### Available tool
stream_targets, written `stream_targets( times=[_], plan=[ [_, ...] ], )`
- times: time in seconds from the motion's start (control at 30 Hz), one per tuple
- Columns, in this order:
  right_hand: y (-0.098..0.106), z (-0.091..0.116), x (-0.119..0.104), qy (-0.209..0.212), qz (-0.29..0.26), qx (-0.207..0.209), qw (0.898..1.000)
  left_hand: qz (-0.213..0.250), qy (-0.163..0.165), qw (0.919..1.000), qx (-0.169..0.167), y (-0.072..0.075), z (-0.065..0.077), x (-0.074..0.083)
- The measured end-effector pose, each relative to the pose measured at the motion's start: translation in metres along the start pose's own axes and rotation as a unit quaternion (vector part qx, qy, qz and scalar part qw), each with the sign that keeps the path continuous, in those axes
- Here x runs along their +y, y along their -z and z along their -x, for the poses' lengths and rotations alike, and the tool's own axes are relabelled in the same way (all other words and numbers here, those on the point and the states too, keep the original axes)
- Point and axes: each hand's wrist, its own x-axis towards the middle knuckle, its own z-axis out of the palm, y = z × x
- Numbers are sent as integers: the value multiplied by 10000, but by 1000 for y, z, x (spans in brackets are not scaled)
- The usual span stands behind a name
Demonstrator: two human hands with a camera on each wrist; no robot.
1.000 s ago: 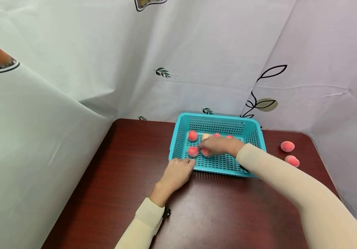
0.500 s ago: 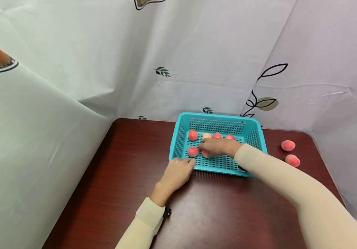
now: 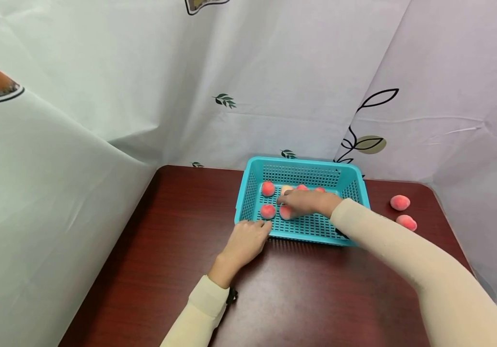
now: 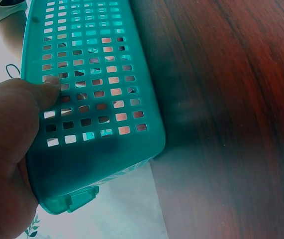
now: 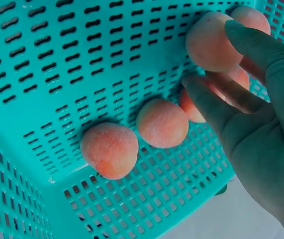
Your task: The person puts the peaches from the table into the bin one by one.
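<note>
A turquoise plastic basket [image 3: 305, 237] stands at the back of the table. My left hand [image 3: 248, 238] grips its rim at the front left corner; in the left wrist view the thumb [image 4: 45, 92] lies against the perforated wall. Inside the basket, my right hand [image 3: 307, 202] is over a peach [image 3: 286, 212] in the front row. In the right wrist view that peach [image 5: 214, 42] sits between the thumb and the loosely extended fingers, the thumb tip at its side. Another peach [image 3: 268, 211] lies just left of it. Behind them is a back row of several peaches, partly hidden by the hand.
Two peaches, one farther back [image 3: 400, 202] and one nearer [image 3: 406, 222], lie on the table right of the basket. The dark reddish-brown table [image 3: 179, 241] meets white cloth walls [image 3: 274, 96] behind and at both sides.
My right fingertips have shifted slightly up and back from the left side of the front peach, so more of it shows. The left hand and the basket have stayed put.
</note>
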Motion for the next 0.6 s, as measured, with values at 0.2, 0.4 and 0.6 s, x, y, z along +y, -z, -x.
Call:
stream_targets(
  times=[0.2,0.4,0.6],
  plan=[
    [12,16,3,-132,-389,172,9990,71,-45,9999,148,0,-1,1],
    [30,40,7,-136,-562,676,9960,67,-87,9995,311,3,-2,1],
    [40,66,12,-276,-646,1104,9914,12,-60,9997,231,2,-2,0]
  ],
)
